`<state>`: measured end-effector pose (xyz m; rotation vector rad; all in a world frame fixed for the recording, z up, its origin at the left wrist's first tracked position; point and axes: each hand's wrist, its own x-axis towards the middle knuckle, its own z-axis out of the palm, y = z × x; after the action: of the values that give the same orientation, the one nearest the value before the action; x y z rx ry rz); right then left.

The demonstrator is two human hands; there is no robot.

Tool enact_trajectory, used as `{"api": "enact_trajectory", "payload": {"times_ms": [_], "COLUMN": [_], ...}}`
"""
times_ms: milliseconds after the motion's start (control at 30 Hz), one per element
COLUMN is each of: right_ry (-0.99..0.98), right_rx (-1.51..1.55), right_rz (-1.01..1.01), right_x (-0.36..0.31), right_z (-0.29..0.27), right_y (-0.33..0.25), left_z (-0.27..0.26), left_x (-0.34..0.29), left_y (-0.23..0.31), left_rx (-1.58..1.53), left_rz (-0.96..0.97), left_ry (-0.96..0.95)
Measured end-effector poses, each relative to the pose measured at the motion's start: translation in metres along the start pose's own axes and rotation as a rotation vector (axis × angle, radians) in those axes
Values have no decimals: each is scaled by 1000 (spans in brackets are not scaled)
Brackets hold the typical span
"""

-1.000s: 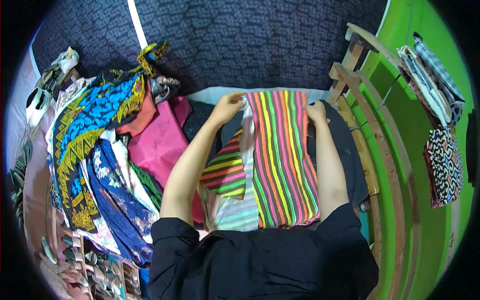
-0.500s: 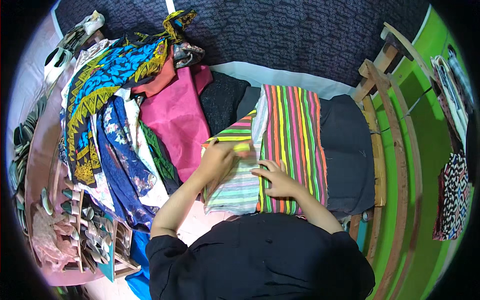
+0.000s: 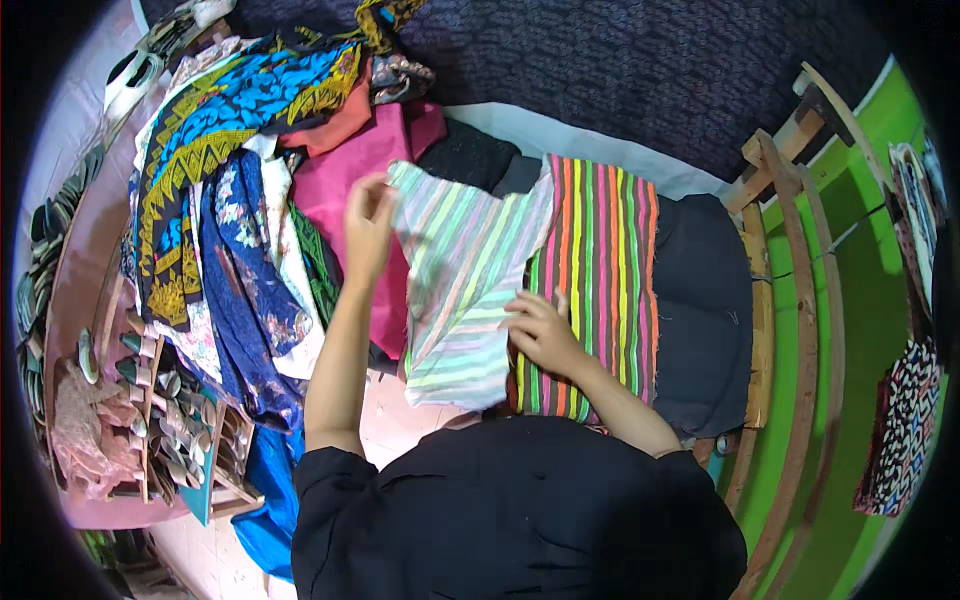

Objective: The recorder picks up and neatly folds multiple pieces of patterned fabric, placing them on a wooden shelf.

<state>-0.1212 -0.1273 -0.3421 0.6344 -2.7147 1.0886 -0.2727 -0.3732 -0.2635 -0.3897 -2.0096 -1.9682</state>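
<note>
A striped cloth (image 3: 606, 270) lies in front of me, its right part showing bright orange, yellow, pink and green stripes. The left part is turned over and shows the paler reverse side (image 3: 465, 270). My left hand (image 3: 368, 215) pinches the far left corner of the pale side and lifts it a little. Near the fold between the two parts, my right hand (image 3: 543, 332) rests on the cloth with fingers spread. Plain dark cloth (image 3: 703, 310) lies under the striped one at the right.
A heap of clothes lies at the left: a blue and yellow patterned cloth (image 3: 260, 100), a navy floral one (image 3: 240, 250) and a magenta cloth (image 3: 345, 175). Wooden rails (image 3: 800, 260) run along the right by a green wall (image 3: 850, 300). Several shoes (image 3: 185, 430) stand on a rack at lower left.
My left hand has moved away from me and leftward, pulling the cloth's corner out so more of the pale reverse shows. My right hand has stayed on the cloth.
</note>
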Motion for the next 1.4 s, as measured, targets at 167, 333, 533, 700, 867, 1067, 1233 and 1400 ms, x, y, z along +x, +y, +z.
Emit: {"api": "enact_trajectory", "payload": {"times_ms": [167, 333, 533, 700, 867, 1067, 1233, 1400], "right_ry": [215, 302, 168, -25, 18, 527, 661, 683], "right_rx": [-2, -16, 177, -61, -425, -499, -155, -264], "right_rz": [-98, -183, 99, 219, 336, 980, 1125, 1013], "right_x": [67, 126, 137, 116, 93, 67, 40, 43], "right_z": [-15, -10, -1, -45, -51, -62, -98, -124], "right_y": [-26, -59, -40, 17, 83, 122, 155, 132], "left_z": [-1, 17, 18, -16, -6, -13, -23, -33], "left_x": [-94, -140, -118, -79, -10, 31, 40, 52], "left_y": [51, 42, 7, 8, 25, -6, -27, -55], "left_rx": [214, 591, 659, 279, 333, 604, 709, 326], "left_rz": [-92, -61, 98, -130, -60, -67, 27, -203], "left_ry": [-673, -254, 103, 189, 20, -61, -26, -65]}}
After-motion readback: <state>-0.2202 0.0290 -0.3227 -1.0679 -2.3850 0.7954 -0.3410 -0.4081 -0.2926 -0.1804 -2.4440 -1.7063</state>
